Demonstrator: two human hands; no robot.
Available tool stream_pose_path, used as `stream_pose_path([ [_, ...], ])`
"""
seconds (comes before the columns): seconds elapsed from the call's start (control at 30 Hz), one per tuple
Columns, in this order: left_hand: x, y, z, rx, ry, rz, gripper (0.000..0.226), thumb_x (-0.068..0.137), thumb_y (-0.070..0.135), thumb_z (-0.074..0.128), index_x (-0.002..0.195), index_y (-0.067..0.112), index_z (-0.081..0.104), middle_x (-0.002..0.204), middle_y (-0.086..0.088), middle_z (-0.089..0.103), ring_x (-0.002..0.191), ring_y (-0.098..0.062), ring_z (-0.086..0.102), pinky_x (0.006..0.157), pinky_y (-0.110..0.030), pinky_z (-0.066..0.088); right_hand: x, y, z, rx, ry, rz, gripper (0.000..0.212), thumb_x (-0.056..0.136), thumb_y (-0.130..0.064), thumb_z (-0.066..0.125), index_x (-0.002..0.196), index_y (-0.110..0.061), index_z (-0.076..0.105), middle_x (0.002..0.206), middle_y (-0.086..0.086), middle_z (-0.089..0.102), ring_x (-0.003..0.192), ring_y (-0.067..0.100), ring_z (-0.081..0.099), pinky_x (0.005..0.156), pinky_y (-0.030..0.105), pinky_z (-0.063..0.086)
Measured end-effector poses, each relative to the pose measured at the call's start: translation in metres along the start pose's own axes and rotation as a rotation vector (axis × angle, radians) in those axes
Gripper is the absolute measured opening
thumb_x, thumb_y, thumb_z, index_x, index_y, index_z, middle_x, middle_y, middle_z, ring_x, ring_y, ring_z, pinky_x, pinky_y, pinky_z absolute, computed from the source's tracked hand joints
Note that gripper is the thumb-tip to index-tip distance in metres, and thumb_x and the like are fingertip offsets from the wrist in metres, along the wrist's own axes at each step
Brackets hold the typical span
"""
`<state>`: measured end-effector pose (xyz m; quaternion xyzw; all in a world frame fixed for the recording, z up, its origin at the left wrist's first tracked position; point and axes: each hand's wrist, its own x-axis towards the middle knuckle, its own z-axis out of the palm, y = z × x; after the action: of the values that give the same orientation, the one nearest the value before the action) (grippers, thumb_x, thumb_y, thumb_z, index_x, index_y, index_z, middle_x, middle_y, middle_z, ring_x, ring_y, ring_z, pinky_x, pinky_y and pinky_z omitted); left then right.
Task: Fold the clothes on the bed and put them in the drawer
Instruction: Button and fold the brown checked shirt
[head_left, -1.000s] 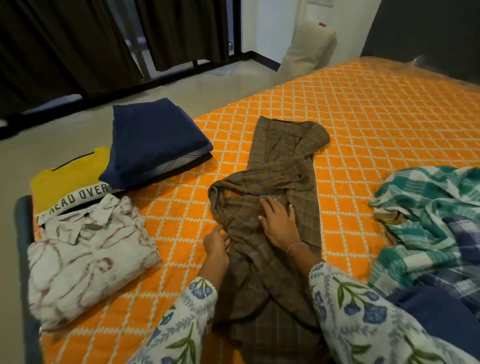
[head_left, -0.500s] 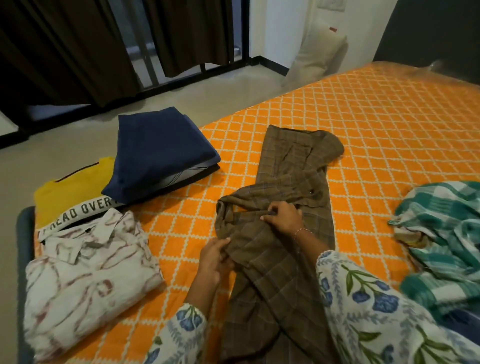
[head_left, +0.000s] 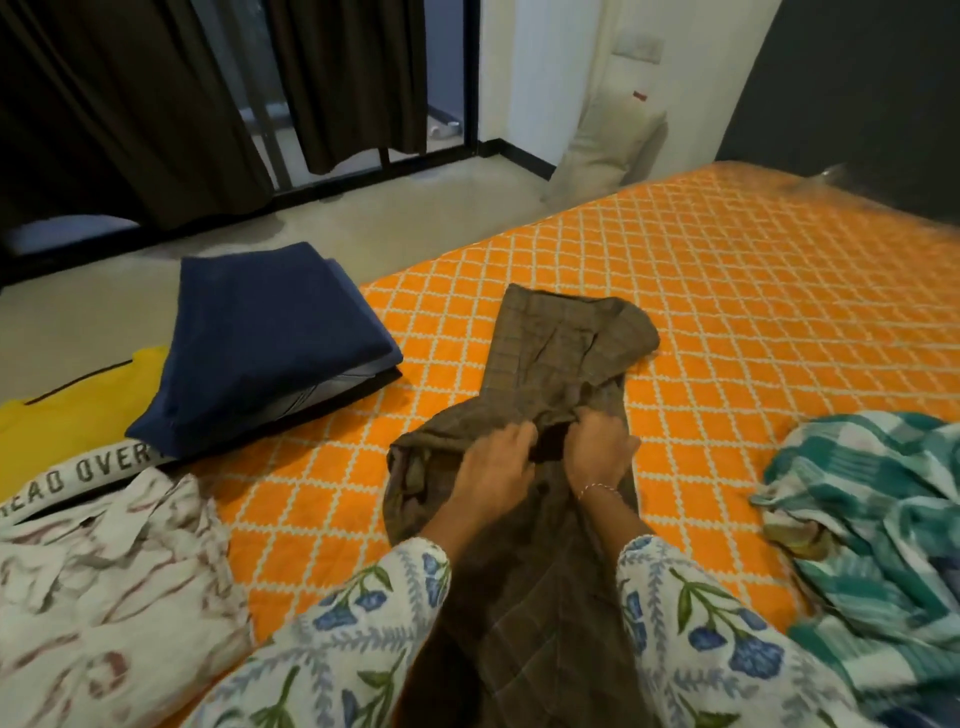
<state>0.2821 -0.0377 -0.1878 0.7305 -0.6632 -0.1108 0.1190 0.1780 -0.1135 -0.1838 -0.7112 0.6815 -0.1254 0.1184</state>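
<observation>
Brown plaid garment (head_left: 550, 358) bunched mid-bed, pinched by left hand (head_left: 493, 467) and right hand (head_left: 597, 452); bare orange bedspread (head_left: 753, 291) beyond.

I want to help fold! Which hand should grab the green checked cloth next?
Probably the right hand. The green checked cloth lies on its side of the bed, while the left hand sits farther away. Both hands now grip the brown checked garment, so that comes first.

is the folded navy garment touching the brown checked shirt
Apart. The head view shows a strip of orange bedspread between the folded navy garment and the brown checked shirt.
</observation>
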Motion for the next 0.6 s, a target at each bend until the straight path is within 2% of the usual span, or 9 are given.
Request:
stream_pose_path([
  [0.07, 0.01, 0.001, 0.009, 0.092, -0.056, 0.118, 0.039, 0.092, 0.027, 0.037, 0.122, 0.009, 0.052, 0.123, -0.012, 0.054, 0.111, -0.033, 0.05, 0.084, -0.039, 0.037, 0.01, -0.024, -0.003, 0.122, 0.077, -0.188, 0.028, 0.096, -0.015, 0.043, 0.113, -0.018, 0.065, 0.112, 0.007, 0.066, 0.108, 0.028, 0.057, 0.092, 0.037, 0.038],
  [0.1, 0.011, -0.006, 0.018, 0.108, -0.092, 0.09, 0.037, 0.094, 0.026, 0.04, 0.125, 0.01, 0.052, 0.128, -0.011, 0.053, 0.115, -0.031, 0.049, 0.088, -0.036, 0.036, 0.009, -0.04, -0.003, 0.248, 0.048, -0.302, 0.029, 0.096, -0.014, 0.045, 0.116, -0.017, 0.065, 0.114, 0.008, 0.067, 0.108, 0.028, 0.059, 0.093, 0.037, 0.041],
  [0.13, 0.017, -0.01, 0.026, 0.054, -0.092, 0.02, 0.037, 0.096, 0.024, 0.043, 0.129, 0.01, 0.051, 0.132, -0.01, 0.053, 0.119, -0.029, 0.048, 0.09, -0.031, 0.036, 0.011, -0.054, -0.003, 0.366, -0.024, -0.405, 0.031, 0.094, -0.013, 0.048, 0.12, -0.015, 0.065, 0.117, 0.009, 0.067, 0.109, 0.028, 0.059, 0.095, 0.037, 0.042],
  [0.2, 0.023, -0.017, 0.036, -0.239, -0.009, -0.236, 0.04, 0.095, 0.02, 0.052, 0.133, 0.006, 0.048, 0.13, -0.009, 0.056, 0.121, -0.028, 0.053, 0.079, -0.011, 0.042, 0.008, -0.072, 0.001, 0.421, -0.235, -0.575, 0.037, 0.093, -0.015, 0.053, 0.129, -0.017, 0.059, 0.124, 0.009, 0.064, 0.116, 0.028, 0.056, 0.099, 0.039, 0.042],
  [0.27, 0.032, -0.019, 0.038, -0.369, 0.033, -0.383, 0.042, 0.094, 0.012, 0.055, 0.134, 0.003, 0.046, 0.129, -0.01, 0.056, 0.121, -0.028, 0.054, 0.079, -0.01, 0.042, 0.009, -0.068, 0.009, 0.376, -0.27, -0.592, 0.04, 0.093, -0.018, 0.054, 0.133, -0.02, 0.055, 0.129, 0.006, 0.061, 0.121, 0.026, 0.053, 0.102, 0.042, 0.04],
  [0.37, 0.059, -0.001, 0.03, -0.205, 0.038, -0.197, 0.042, 0.097, 0.018, 0.047, 0.137, 0.006, 0.041, 0.136, -0.013, 0.049, 0.124, -0.029, 0.047, 0.099, -0.033, 0.039, 0.026, -0.038, 0.013, 0.387, -0.056, -0.413, 0.035, 0.094, -0.016, 0.051, 0.128, -0.018, 0.06, 0.126, 0.004, 0.063, 0.119, 0.023, 0.054, 0.101, 0.038, 0.04],
  [0.47, 0.096, 0.023, 0.03, 0.007, 0.071, -0.111, 0.048, 0.097, 0.026, 0.043, 0.142, 0.013, 0.031, 0.146, -0.01, 0.032, 0.133, -0.027, 0.032, 0.106, -0.036, 0.027, 0.054, -0.001, 0.015, 0.397, 0.087, -0.129, 0.031, 0.096, -0.017, 0.048, 0.124, -0.013, 0.061, 0.123, 0.007, 0.063, 0.116, 0.026, 0.056, 0.096, 0.035, 0.042],
  [0.53, 0.126, 0.037, 0.041, 0.112, 0.068, -0.102, 0.049, 0.095, 0.031, 0.046, 0.139, 0.014, 0.033, 0.144, -0.01, 0.034, 0.133, -0.027, 0.031, 0.108, -0.039, 0.024, 0.078, 0.023, 0.02, 0.345, 0.029, 0.122, 0.029, 0.096, -0.023, 0.046, 0.117, -0.01, 0.061, 0.122, 0.012, 0.061, 0.116, 0.032, 0.054, 0.091, 0.037, 0.043],
  [0.6, 0.155, 0.049, 0.053, 0.182, 0.06, -0.098, 0.045, 0.095, 0.033, 0.047, 0.135, 0.014, 0.037, 0.135, -0.009, 0.045, 0.126, -0.027, 0.04, 0.107, -0.043, 0.025, 0.1, 0.042, 0.025, 0.192, -0.136, 0.294, 0.031, 0.097, -0.028, 0.043, 0.118, -0.011, 0.059, 0.128, 0.014, 0.052, 0.122, 0.034, 0.045, 0.097, 0.041, 0.038],
])
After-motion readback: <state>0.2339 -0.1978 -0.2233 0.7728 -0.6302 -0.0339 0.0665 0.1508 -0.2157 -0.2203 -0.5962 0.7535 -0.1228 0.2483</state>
